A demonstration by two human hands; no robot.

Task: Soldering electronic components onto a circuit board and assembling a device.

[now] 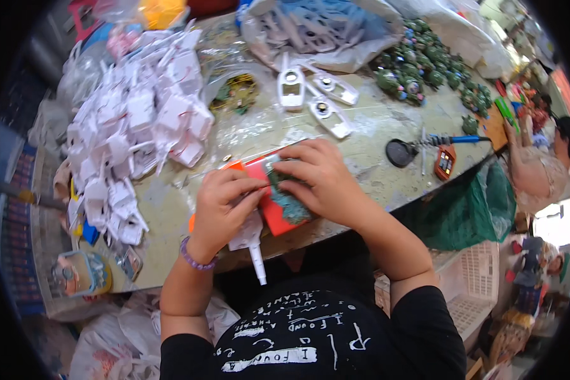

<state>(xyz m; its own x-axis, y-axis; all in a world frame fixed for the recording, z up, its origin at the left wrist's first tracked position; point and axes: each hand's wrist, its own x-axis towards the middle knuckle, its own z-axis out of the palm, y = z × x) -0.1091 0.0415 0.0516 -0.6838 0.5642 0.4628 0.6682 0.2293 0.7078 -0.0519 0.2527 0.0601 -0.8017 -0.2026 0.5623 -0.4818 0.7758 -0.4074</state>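
From here I am seeing white lettering running across a black shirt, below the red block. A rough green piece is lying on this block, the right hand curling over it. Left of the block, the left hand is pinching above a smooth white plastic part; either hand's grip I cannot tell.

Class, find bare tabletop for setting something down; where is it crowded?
Bare tabletop: between the loose white casings and black dish; between the white pile and left hand. Crowded: under that pile and the green clusters.
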